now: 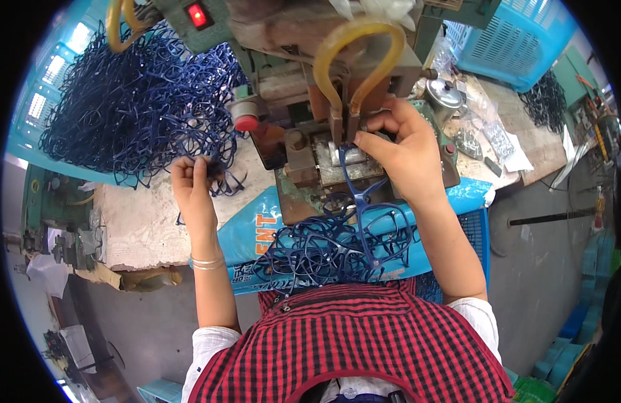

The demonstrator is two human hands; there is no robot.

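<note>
My right hand [411, 158] is at the bench press, thumb and forefinger pinched beside two upright metal jaws [344, 127]. From there a blue eyeglass frame [359, 197] hangs down toward me, its upper end on the small metal block [350, 158] under the jaws. The fingertips' exact grip is partly hidden. On the left, my left hand [193, 191] has its fingers closed at the edge of a big heap of dark blue eyeglass frames [136, 101]. It pinches what looks like one frame, mostly hidden. More blue frames [310, 248] lie on a blue plastic sheet [263, 208] before me.
A yellow hose [359, 30] loops in front of the press. Left of the jaws is a red push button [246, 123]; above it glows a red switch [197, 15]. A lidded metal pot [445, 94] stands right, below a blue crate [508, 43]. Another blue basket [475, 235] sits under the sheet.
</note>
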